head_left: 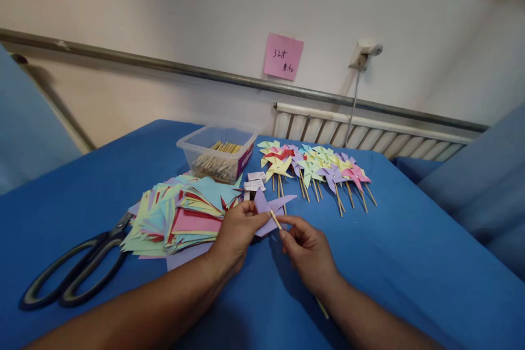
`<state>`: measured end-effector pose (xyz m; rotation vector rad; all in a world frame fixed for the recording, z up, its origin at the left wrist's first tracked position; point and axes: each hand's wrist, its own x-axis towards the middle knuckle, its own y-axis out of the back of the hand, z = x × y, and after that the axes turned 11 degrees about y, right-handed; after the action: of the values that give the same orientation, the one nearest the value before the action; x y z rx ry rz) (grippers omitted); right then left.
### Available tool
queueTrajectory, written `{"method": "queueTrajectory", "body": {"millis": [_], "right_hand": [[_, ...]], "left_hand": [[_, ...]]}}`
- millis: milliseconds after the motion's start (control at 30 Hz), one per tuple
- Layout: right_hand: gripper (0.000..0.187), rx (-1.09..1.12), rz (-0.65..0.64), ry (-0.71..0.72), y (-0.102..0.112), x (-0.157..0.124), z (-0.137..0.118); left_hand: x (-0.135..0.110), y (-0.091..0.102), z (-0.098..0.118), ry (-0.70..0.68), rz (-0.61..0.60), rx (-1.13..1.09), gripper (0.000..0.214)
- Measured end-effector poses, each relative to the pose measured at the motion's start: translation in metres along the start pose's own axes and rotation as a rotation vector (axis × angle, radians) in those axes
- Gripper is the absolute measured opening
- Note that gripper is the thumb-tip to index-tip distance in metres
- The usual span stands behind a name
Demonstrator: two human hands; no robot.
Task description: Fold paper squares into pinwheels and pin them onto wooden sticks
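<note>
A purple paper pinwheel [263,203] is held up over the blue table, its back towards me. My left hand [238,229] is closed on its left side, thumb on the paper near the centre. A thin wooden stick [275,220] lies against the middle of the pinwheel. My right hand [307,251] pinches this stick just below the centre, and its lower end shows again under my right wrist. Left of my left hand lies a heap of cut coloured paper sheets [197,222]. Small white boxes [255,185] sit just behind the pinwheel.
Large black-handled scissors [88,265] lie at the left, tips by the paper heap. A clear plastic tub [191,150] of wooden sticks stands behind. Several assembled pinwheels [332,175] lie at the back right of the blue-covered table [389,262]. A radiator [369,131] lines the wall.
</note>
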<state>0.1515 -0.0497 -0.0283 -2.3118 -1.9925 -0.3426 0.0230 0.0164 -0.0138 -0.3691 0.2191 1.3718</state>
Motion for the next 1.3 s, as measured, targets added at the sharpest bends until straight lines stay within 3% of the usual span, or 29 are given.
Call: {"method": "queueTrajectory", "body": {"millis": [533, 933, 1300], "right_hand": [[0.03, -0.217, -0.018, 0.086, 0.004, 0.001, 0.007], [0.019, -0.216, -0.004, 0.02, 0.001, 0.001, 0.009], [0.02, -0.16, 0.004, 0.035, -0.001, 0.0, 0.009]], "left_hand": [[-0.001, 0.001, 0.0, -0.043, -0.011, -0.023, 0.024], [0.0, 0.0, 0.001, 0.004, -0.068, -0.076, 0.021], [0.001, 0.0, 0.001, 0.006, -0.061, -0.079, 0.022]]}}
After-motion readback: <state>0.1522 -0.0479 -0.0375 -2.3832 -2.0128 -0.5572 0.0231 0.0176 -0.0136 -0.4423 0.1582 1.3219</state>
